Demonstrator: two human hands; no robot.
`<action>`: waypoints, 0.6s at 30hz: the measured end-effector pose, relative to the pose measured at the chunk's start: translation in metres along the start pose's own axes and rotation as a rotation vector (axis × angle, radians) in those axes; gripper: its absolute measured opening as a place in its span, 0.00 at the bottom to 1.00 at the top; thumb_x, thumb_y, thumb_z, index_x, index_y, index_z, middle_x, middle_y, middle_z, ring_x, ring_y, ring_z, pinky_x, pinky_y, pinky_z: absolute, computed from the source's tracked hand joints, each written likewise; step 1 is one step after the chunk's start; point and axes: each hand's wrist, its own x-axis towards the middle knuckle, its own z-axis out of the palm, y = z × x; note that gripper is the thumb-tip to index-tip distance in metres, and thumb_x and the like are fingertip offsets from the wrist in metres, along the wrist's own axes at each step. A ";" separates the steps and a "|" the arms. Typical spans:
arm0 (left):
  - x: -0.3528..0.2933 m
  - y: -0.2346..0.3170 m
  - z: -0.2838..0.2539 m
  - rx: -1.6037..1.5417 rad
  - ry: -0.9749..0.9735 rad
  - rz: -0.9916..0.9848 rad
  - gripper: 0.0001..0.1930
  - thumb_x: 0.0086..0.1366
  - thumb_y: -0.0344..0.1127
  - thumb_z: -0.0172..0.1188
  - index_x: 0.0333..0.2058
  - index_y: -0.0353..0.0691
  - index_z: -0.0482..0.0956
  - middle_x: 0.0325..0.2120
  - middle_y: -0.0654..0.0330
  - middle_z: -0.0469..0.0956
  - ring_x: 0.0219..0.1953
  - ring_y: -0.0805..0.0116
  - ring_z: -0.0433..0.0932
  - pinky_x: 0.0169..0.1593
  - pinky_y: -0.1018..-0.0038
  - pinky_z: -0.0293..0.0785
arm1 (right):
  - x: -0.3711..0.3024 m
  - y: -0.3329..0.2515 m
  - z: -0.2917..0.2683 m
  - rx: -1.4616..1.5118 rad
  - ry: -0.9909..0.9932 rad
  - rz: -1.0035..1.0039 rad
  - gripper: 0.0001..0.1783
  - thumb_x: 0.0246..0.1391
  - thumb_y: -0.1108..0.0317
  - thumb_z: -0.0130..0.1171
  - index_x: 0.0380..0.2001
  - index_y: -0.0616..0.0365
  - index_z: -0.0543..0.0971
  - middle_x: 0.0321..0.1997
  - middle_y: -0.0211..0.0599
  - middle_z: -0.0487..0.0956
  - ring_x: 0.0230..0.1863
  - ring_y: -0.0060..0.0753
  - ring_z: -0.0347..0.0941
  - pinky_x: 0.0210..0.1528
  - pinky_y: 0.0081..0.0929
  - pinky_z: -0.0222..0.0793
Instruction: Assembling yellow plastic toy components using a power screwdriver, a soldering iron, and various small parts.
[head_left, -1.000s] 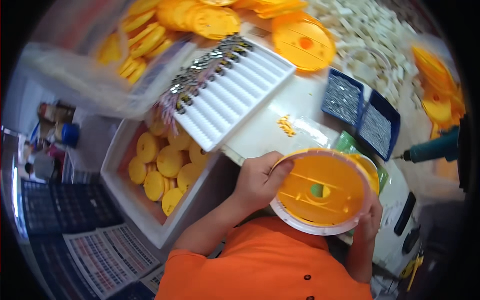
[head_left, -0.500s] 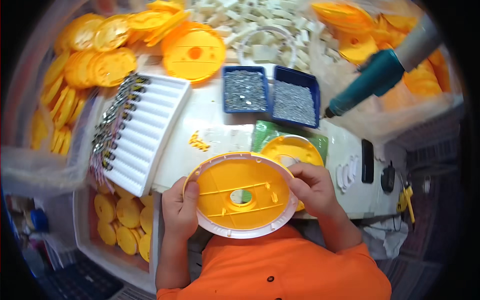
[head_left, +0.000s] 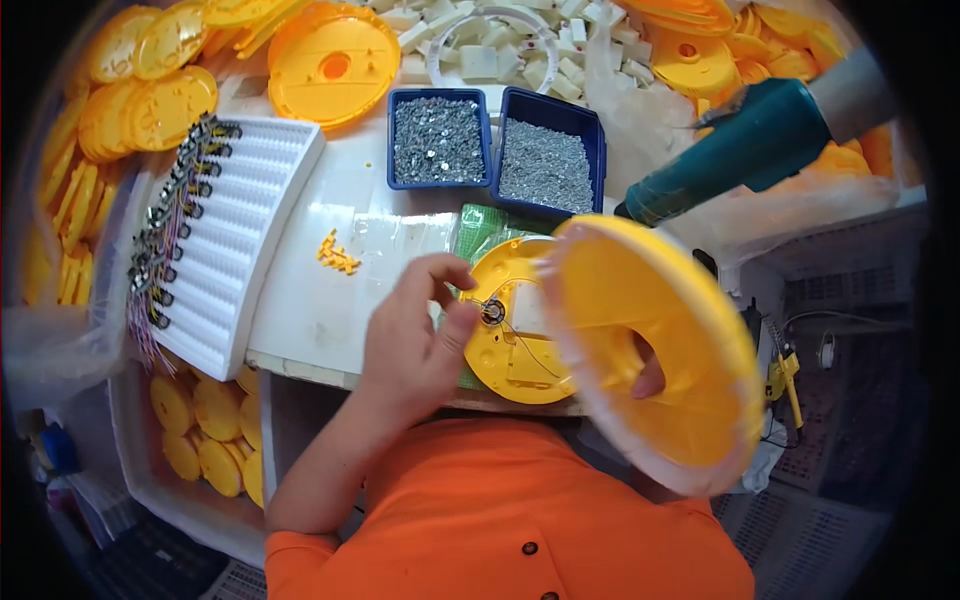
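Observation:
In my right hand (head_left: 649, 372) is a round yellow plastic cover (head_left: 640, 290) with a pale rim, tilted up on its edge. Most of that hand is hidden behind the cover; a fingertip shows through its centre hole. My left hand (head_left: 415, 330) is at the left edge of a yellow housing (head_left: 500, 375) on the bench, thumb and forefinger apart. Beside those fingertips sits a small round metal-and-black part (head_left: 492, 312) with thin wires running across the housing. The raised cover hides the housing's right side.
A white ribbed tray (head_left: 235, 240) holds wired parts on the left. Blue bins of small screws (head_left: 545, 165) and metal bits (head_left: 437, 140) stand behind. A teal power screwdriver (head_left: 730, 150) hangs at right. Small yellow pieces (head_left: 337, 253) lie on the bench; yellow discs (head_left: 215, 410) fill a lower crate.
My left hand has let go of the cover and moved to the housing. My right hand has swung the cover to the right and tilted it. The view has shifted, uncovering the housing.

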 end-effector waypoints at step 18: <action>-0.003 -0.030 -0.006 0.002 -0.182 -0.435 0.17 0.68 0.29 0.61 0.54 0.35 0.81 0.33 0.55 0.85 0.28 0.73 0.81 0.36 0.75 0.78 | 0.067 0.009 -0.078 -1.780 -0.497 -0.808 0.26 0.36 0.65 0.78 0.43 0.54 0.84 0.49 0.40 0.82 0.46 0.47 0.76 0.48 0.40 0.73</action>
